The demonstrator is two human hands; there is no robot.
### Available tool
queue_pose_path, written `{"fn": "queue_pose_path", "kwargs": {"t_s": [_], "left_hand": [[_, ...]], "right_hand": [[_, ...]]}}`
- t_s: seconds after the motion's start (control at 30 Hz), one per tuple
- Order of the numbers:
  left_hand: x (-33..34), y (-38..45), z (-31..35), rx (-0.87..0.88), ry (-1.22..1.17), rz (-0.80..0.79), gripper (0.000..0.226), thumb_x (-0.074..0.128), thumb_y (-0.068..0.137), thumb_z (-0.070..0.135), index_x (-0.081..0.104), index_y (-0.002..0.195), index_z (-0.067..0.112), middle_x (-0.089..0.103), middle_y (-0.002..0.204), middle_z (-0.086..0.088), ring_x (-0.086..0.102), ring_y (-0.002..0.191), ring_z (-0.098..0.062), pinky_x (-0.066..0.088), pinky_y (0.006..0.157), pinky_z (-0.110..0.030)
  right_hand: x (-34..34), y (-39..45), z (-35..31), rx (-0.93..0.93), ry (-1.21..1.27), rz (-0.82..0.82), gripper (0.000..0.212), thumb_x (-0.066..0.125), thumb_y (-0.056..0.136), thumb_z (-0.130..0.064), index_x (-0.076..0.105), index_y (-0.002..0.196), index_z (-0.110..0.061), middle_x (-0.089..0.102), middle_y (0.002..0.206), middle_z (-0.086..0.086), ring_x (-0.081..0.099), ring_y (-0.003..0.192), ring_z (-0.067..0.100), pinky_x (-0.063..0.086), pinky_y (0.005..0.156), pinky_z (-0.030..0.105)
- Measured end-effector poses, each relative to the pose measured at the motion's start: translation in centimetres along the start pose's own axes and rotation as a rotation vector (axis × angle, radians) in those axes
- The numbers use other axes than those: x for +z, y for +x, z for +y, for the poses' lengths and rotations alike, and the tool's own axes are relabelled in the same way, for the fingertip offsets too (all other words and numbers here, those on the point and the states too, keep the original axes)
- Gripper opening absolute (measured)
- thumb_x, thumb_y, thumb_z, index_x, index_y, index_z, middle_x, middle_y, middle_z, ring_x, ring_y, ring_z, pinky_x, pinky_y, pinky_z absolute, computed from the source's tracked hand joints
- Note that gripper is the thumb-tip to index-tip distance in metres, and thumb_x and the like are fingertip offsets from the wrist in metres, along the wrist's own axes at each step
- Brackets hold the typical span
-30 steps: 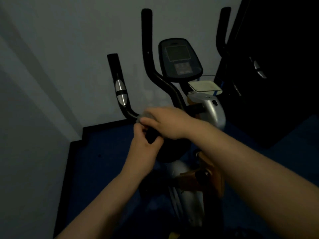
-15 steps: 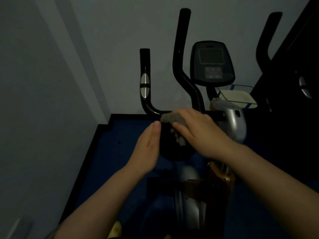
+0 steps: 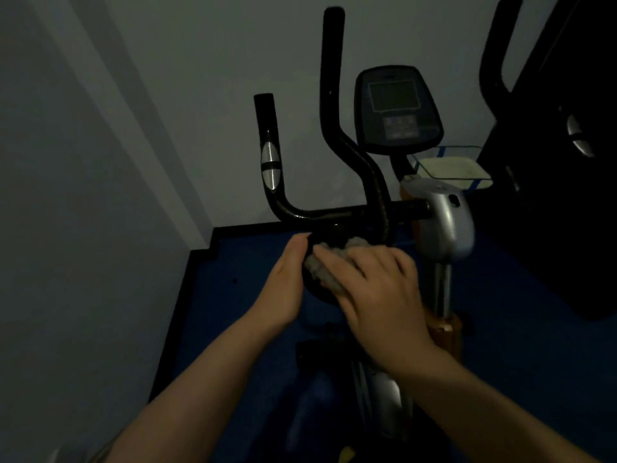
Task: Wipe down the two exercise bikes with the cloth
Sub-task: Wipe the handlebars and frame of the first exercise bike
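In dim light, the right hand [image 3: 377,295] presses a crumpled grey cloth [image 3: 322,272] with spread fingers against the round black part of the exercise bike [image 3: 337,208] below its handlebar. The left hand [image 3: 283,282], fingers straight and together, rests just beside the cloth's left edge.

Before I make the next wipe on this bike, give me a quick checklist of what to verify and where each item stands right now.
1. Cloth under the right hand: ok, fingers press it down.
2. Cloth touching the bike: ok, it lies on the round black part below the handlebar.
3. Left hand steadying: ok, open fingers rest against that part's left edge.
4. Console wiped: cannot tell, too dim.
5. Upright grips wiped: cannot tell.
6. Second bike at right reached: not ok, both hands are on this one.
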State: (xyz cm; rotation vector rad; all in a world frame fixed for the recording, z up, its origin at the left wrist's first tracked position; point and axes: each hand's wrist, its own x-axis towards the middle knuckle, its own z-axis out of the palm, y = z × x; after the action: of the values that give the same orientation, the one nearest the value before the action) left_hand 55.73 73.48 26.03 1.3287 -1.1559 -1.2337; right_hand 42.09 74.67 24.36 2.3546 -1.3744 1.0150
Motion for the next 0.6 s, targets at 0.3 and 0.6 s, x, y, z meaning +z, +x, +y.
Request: {"fn": "queue_pose_path", "kwargs": {"t_s": [0.3,0.6], "left_hand": [[-1.1,0.5,0.1,-0.022,0.077,-0.144,0.035,0.026,0.105,0.035,0.059,0.103,0.023,0.063,0.101,0.007,0.056,0.087,0.007,0.042,0.076,-0.007],[-1.3,0.4,-0.1,-0.019,0.049,-0.17,0.045,0.026,0.104,0.042,0.063,0.107,0.017,0.066,0.102,0.004,0.06,0.097,-0.004,0.043,0.079,-0.01]], "right_hand": [[1.3,-0.9,-4.6,0.39,0.141,0.069,0.044,0.046,0.087,-0.026,0.054,0.13,-0.027,0.057,0.105,0.001,0.044,0.095,0.013,0.025,0.077,0.026],[1.9,-2.0,-8.2,0.651,0.201,0.209,0.04,0.042,0.092,-0.037,0.054,0.13,-0.033,0.053,0.114,-0.008,0.04,0.101,0.006,0.028,0.082,0.024]]}}
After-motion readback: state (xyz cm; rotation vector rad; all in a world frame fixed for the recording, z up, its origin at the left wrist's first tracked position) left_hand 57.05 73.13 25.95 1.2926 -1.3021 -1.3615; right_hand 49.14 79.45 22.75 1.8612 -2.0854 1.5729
